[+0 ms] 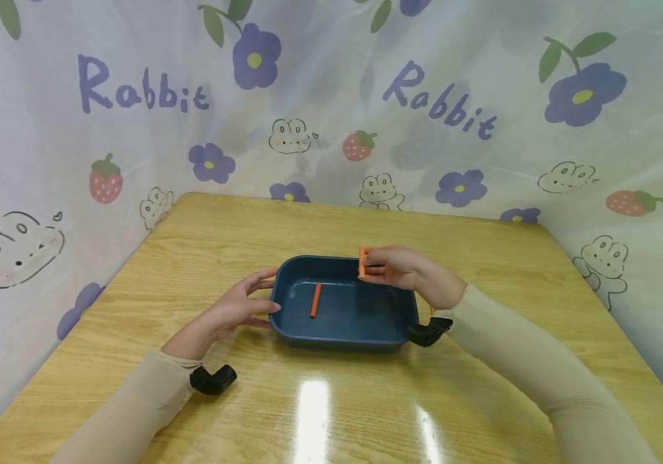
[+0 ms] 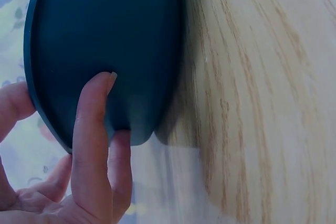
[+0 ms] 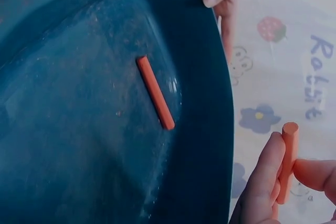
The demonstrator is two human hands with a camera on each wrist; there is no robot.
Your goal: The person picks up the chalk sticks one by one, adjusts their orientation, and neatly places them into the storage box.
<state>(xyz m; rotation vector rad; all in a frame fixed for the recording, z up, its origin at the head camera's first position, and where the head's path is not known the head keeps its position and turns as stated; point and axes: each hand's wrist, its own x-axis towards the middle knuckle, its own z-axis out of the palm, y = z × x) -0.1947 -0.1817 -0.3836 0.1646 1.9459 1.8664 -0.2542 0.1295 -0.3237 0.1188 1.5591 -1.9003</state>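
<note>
1. Nearest is the wood-grained counter (image 1: 238,419), with bright glare on it; a left black wrist mount (image 1: 213,380) juts beside the sleeve.
2. A right black wrist mount (image 1: 431,332) covers the near right corner of the blue tray (image 1: 360,320), whose long axis runs left to right.
3. The left hand (image 1: 235,306) has its fingers spread and uncurled against the tray's left end.
4. A red-orange stick (image 1: 316,300) lies inside, left of the middle, pointing near to far, its far end slightly right; the tray's walls enclose it.
5. The right hand (image 1: 397,265) hides the far right corner, fingers pinching a pale orange stick (image 1: 362,261).
6. That stick's long axis appears to run near to far, over the far wall.
7. Farthest hangs a printed cloth (image 1: 331,77).
</note>
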